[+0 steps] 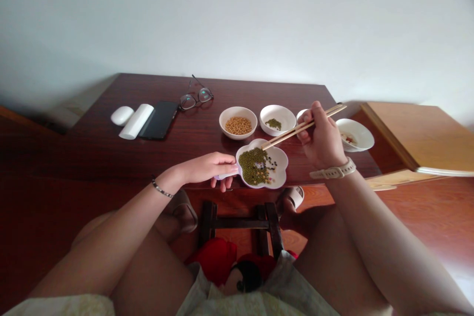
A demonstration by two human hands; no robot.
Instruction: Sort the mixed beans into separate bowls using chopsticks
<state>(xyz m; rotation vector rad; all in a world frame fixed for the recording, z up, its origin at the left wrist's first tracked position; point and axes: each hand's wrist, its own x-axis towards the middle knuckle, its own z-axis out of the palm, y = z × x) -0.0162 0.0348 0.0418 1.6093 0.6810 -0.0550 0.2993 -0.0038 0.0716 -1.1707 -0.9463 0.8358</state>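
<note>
My left hand is closed on the handle of a white flower-shaped dish at the table's front edge. Green mung beans fill its left side, with some dark and yellowish beans toward the right. In my right hand is a pair of wooden chopsticks; their tips reach the dish's upper part, over the edge of the green beans. Whether the tips pinch a bean is too small to tell. Behind the dish stand a bowl of yellow soybeans and a bowl with a few green beans.
Another white bowl is mostly hidden behind my right hand. A further bowl with small reddish bits stands at the right. Glasses, a black phone, a white case and a rounded white object lie at the left.
</note>
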